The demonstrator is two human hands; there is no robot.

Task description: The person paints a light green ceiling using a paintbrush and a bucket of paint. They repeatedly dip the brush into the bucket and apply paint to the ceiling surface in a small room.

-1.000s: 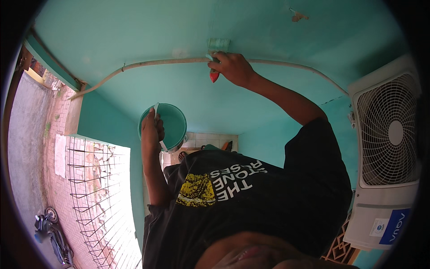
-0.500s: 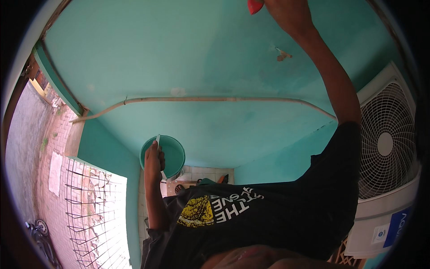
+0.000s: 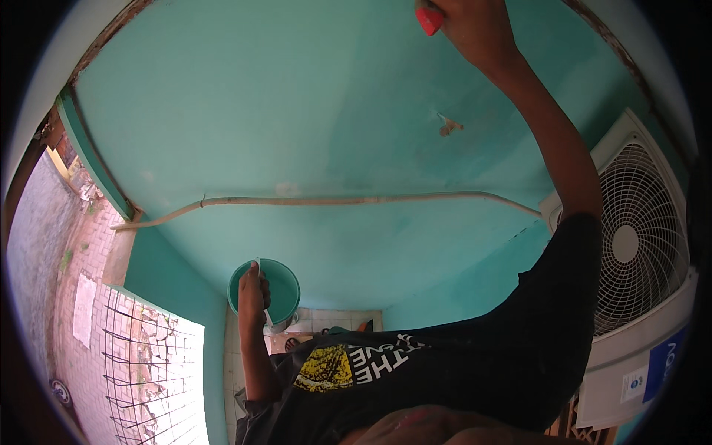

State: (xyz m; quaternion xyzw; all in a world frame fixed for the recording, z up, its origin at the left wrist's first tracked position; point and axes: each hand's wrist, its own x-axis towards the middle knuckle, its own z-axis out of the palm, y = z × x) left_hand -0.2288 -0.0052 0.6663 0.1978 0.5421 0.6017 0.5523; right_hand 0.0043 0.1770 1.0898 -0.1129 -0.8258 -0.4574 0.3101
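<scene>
At the lower left my left hand (image 3: 254,291) is closed round a white strip, seemingly the handle, that crosses the mouth of a teal bucket (image 3: 297,278). The bucket hangs above the floor, and its inside looks teal too. My right arm is raised to the top of the view. There my right hand (image 3: 478,33) is closed round a red-ended tool (image 3: 429,21) held up by the teal wall (image 3: 245,111). The tool's working end is out of view, so its kind cannot be told. Around and below this hand the wall has a darker patch.
A pale pipe (image 3: 311,201) runs across the wall. To the right stands an air-conditioner outdoor unit (image 3: 625,243) with a round grille, close to my right arm. A wire grid (image 3: 152,363) and paved ground (image 3: 78,282) lie at the left. Tiled floor (image 3: 334,319) shows below.
The view has shifted, so the wall, pipe and bucket sit lower in it. Slightly more of the red tool end shows by my right hand. Both hands keep their hold.
</scene>
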